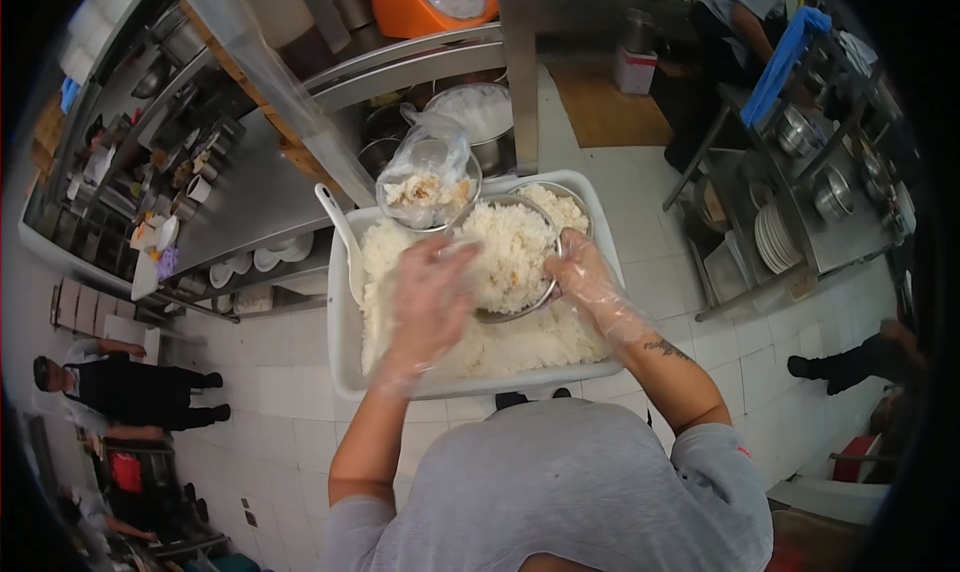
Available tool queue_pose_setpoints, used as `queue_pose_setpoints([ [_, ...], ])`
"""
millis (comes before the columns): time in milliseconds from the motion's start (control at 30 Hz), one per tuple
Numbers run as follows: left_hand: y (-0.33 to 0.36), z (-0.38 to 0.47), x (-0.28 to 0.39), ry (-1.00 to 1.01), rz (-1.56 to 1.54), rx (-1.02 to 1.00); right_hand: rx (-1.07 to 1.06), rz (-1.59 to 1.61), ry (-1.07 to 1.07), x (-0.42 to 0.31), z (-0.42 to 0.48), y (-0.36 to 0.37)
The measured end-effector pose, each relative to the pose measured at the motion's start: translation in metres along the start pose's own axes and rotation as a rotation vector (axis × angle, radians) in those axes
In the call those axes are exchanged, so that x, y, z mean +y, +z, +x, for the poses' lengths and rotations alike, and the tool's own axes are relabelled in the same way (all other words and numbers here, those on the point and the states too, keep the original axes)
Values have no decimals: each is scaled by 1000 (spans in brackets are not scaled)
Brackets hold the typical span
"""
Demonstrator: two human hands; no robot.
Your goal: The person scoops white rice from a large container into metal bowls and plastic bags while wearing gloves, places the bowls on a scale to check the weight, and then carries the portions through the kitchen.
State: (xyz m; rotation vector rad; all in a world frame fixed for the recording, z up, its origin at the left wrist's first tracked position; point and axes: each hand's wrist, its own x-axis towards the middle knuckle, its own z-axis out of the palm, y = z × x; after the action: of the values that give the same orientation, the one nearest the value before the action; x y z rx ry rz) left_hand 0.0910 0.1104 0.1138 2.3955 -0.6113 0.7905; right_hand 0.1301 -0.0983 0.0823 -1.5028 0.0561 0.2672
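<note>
A metal bowl (pixel 517 318) heaped with cooked rice (pixel 510 253) is tilted above a large white plastic tub (pixel 480 386) of rice. My right hand (pixel 585 272), in a clear plastic glove, grips the bowl's right rim. Blurred by motion, my gloved left hand (pixel 435 294) is at the left side of the heap; whether it touches the rice I cannot tell. Behind, a clear plastic bag (pixel 431 152) with browned rice rests in another metal bowl (pixel 475 178). A further bowl of rice (pixel 559 206) sits at the tub's back right corner. A white long-handled paddle (pixel 346 242) leans at the tub's left.
A steel shelf (pixel 420 61) with an orange dial scale (pixel 435 3) and a large pot (pixel 480 114) stands beyond the tub. To the left is a steel counter (pixel 247 189); to the right, a steel rack with stacked plates (pixel 776 238). Several people stand farther off.
</note>
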Motion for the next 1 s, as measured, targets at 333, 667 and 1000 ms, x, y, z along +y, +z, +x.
queue_pose_setpoints([
  [333, 54, 41, 2, 155, -139, -273, 227, 281, 19, -4, -13, -21],
  [667, 119, 76, -3, 328, -26, -178, 238, 331, -58, 20, 39, -42],
  [1000, 165, 89, -32, 27, -227, -204, 295, 574, -149, 33, 62, -30],
])
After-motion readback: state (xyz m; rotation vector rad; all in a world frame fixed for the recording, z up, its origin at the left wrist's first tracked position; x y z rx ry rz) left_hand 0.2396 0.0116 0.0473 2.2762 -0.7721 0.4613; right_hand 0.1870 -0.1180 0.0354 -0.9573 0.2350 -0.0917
